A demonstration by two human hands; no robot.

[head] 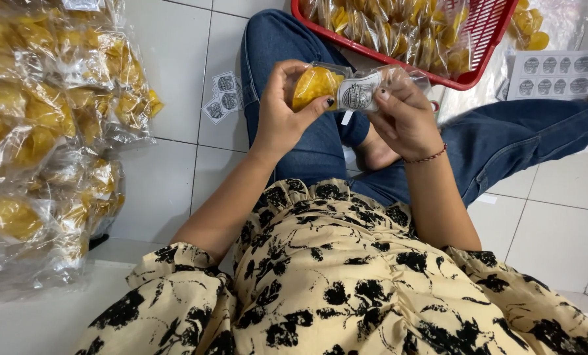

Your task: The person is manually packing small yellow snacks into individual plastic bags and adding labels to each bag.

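I sit on a white tiled floor with legs crossed in blue jeans. Both hands hold one small clear packet of yellow snacks (315, 85) above my lap. My left hand (282, 108) grips its left end, thumb under the yellow contents. My right hand (405, 115), a red string bracelet at its wrist, holds the right end, its thumb pressing a round white sticker label (358, 94) onto the packet's middle.
A red plastic basket (484, 29) full of similar packets stands ahead by my right knee. A white sticker sheet (557, 72) lies at the right, loose stickers (221, 97) on the floor at the left. A big heap of filled packets (44, 131) fills the left side.
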